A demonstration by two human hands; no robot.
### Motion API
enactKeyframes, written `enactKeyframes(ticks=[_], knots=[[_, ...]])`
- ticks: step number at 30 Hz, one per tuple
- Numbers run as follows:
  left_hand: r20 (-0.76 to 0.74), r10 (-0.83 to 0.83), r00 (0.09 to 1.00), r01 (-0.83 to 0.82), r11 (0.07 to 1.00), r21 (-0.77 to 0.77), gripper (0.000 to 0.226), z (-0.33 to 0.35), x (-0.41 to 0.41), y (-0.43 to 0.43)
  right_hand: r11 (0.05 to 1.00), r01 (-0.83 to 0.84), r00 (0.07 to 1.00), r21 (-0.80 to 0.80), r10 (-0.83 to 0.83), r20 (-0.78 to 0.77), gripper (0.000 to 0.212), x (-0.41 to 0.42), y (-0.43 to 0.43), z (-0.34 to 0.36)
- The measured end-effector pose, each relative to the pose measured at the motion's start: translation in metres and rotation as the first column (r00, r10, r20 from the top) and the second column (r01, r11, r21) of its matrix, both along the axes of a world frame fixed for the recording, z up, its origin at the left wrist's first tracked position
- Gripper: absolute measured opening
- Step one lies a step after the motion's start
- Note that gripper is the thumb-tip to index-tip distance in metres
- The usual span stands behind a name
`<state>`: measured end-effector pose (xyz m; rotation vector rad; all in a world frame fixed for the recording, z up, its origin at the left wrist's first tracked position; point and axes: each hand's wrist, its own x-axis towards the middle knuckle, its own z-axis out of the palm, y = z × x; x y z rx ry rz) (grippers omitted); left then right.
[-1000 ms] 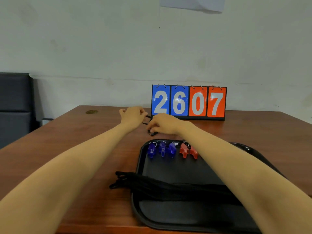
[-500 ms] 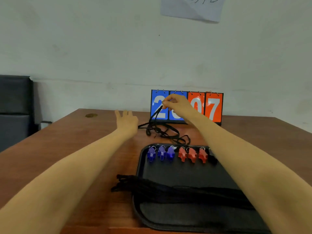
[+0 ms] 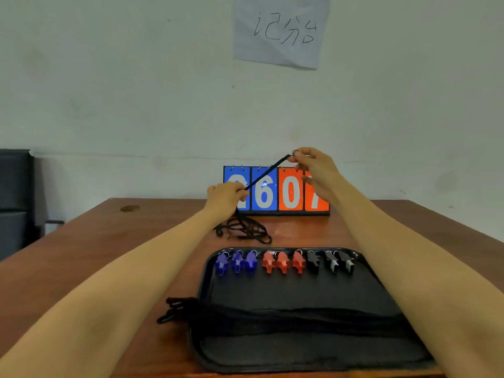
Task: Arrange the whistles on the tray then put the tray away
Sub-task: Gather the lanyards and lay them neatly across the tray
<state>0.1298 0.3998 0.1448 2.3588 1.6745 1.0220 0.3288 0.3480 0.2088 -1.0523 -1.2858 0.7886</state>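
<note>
A black tray (image 3: 272, 361) lies on the wooden table in front of me. Along its far edge stand three blue whistles (image 3: 236, 261), three red whistles (image 3: 282, 261) and three black whistles (image 3: 331, 261) in a row. My right hand (image 3: 311, 166) is raised and pinches the ring end of a black lanyard (image 3: 268, 171). My left hand (image 3: 226, 196) grips the same cord lower down, so it runs taut between the two hands. The rest of the cord lies tangled on the table (image 3: 245, 230) behind the tray.
A bundle of black lanyards (image 3: 245, 315) lies across the tray's middle and hangs over its left rim. A blue and orange flip scoreboard (image 3: 290, 192) stands at the table's back. A dark chair (image 3: 13, 197) is at the far left. A paper note (image 3: 281, 31) hangs on the wall.
My right hand has risen up and to the right with the lanyard's ring end. My left hand has taken hold of the cord, pulling it taut. The camera has tilted up.
</note>
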Motion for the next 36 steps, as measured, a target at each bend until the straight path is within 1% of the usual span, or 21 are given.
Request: enactKeyframes(ticks=[1, 2, 4, 7, 8, 9, 10, 12, 13, 14, 15, 17, 20, 22, 24, 25, 26, 28, 30, 33, 36], knots=[[-0.087, 0.06, 0.994, -0.059, 0.998, 0.013, 0.026, -0.004, -0.006, 0.003, 0.999, 0.034, 0.996, -0.005, -0.034, -0.076, 0.004, 0.01, -0.002, 0.0], [-0.137, 0.116, 0.984, -0.114, 0.993, 0.017, 0.026, -0.007, -0.012, 0.006, 0.998, 0.069, 0.986, -0.014, -0.07, -0.151, 0.004, 0.019, -0.003, -0.002], [-0.182, 0.229, 0.956, -0.233, 0.972, -0.001, 0.024, -0.01, -0.021, 0.007, 0.991, 0.126, 0.956, -0.037, -0.131, -0.261, 0.006, 0.038, -0.005, -0.007], [-0.26, 0.354, 0.898, -0.37, 0.929, -0.015, 0.026, -0.017, -0.025, 0.003, 0.986, 0.14, 0.936, -0.089, -0.161, -0.313, 0.005, 0.057, -0.004, -0.018], [-0.22, 0.363, 0.905, -0.375, 0.927, -0.012, 0.027, -0.017, -0.025, 0.001, 0.983, 0.142, 0.934, -0.116, -0.172, -0.313, 0.006, 0.06, -0.003, -0.021], [-0.12, 0.354, 0.928, -0.358, 0.934, -0.015, 0.028, -0.015, -0.022, -0.001, 0.979, 0.141, 0.932, -0.149, -0.182, -0.314, 0.006, 0.062, -0.004, -0.024], [0.03, 0.331, 0.943, -0.33, 0.944, -0.02, 0.03, -0.011, -0.019, -0.004, 0.975, 0.135, 0.926, -0.178, -0.188, -0.326, 0.007, 0.064, -0.003, -0.028], [0.332, 0.265, 0.905, -0.274, 0.962, -0.02, 0.032, 0.002, -0.009, -0.008, 0.968, 0.109, 0.912, -0.226, -0.188, -0.366, 0.011, 0.068, -0.001, -0.034], [0.418, 0.233, 0.878, -0.261, 0.965, 0.01, 0.031, 0.008, -0.005, -0.009, 0.966, 0.093, 0.904, -0.241, -0.183, -0.386, 0.015, 0.069, 0.0, -0.036], [0.444, 0.21, 0.871, -0.26, 0.964, 0.055, 0.03, 0.013, -0.003, -0.009, 0.965, 0.08, 0.894, -0.249, -0.18, -0.411, 0.02, 0.071, 0.0, -0.038], [0.426, 0.199, 0.883, -0.267, 0.958, 0.106, 0.03, 0.016, -0.003, -0.009, 0.964, 0.078, 0.883, -0.253, -0.185, -0.431, 0.025, 0.072, -0.001, -0.039], [0.308, 0.225, 0.924, -0.292, 0.937, 0.193, 0.03, 0.019, -0.009, -0.008, 0.961, 0.099, 0.87, -0.258, -0.209, -0.447, 0.033, 0.074, -0.006, -0.037], [0.118, 0.297, 0.947, -0.317, 0.919, 0.233, 0.027, 0.017, -0.021, -0.01, 0.95, 0.154, 0.889, -0.272, -0.254, -0.382, 0.037, 0.079, -0.019, -0.031], [-0.005, 0.301, 0.954, -0.29, 0.926, 0.243, 0.027, 0.014, -0.026, -0.017, 0.945, 0.177, 0.897, -0.276, -0.27, -0.35, 0.035, 0.084, -0.026, -0.032], [-0.127, 0.282, 0.951, -0.249, 0.942, 0.226, 0.029, 0.012, -0.03, -0.031, 0.932, 0.212, 0.907, -0.293, -0.299, -0.297, 0.025, 0.089, -0.036, -0.034], [-0.163, 0.259, 0.952, -0.226, 0.954, 0.195, 0.03, 0.01, -0.032, -0.04, 0.921, 0.235, 0.915, -0.309, -0.317, -0.248, 0.016, 0.092, -0.042, -0.035], [-0.189, 0.229, 0.955, -0.201, 0.967, 0.156, 0.03, 0.009, -0.034, -0.051, 0.909, 0.255, 0.922, -0.33, -0.332, -0.202, 0.007, 0.094, -0.05, -0.036], [-0.243, 0.173, 0.954, -0.152, 0.983, 0.102, 0.029, 0.004, -0.038, -0.072, 0.885, 0.299, 0.927, -0.358, -0.359, -0.112, 0.014, 0.1, -0.066, -0.042], [-0.267, 0.127, 0.955, -0.111, 0.991, 0.072, 0.028, -0.003, -0.042, -0.093, 0.863, 0.341, 0.925, -0.373, -0.378, -0.029, 0.011, 0.104, -0.083, -0.05], [-0.265, 0.081, 0.961, -0.074, 0.997, 0.036, 0.03, -0.013, -0.049, -0.121, 0.823, 0.42, 0.903, -0.382, -0.421, 0.086, 0.029, 0.111, -0.114, -0.062], [-0.237, 0.037, 0.971, -0.039, 0.999, -0.005, 0.018, -0.024, -0.058, -0.144, 0.79, 0.477, 0.878, -0.386, -0.406, 0.253, 0.033, 0.12, -0.142, -0.073]])
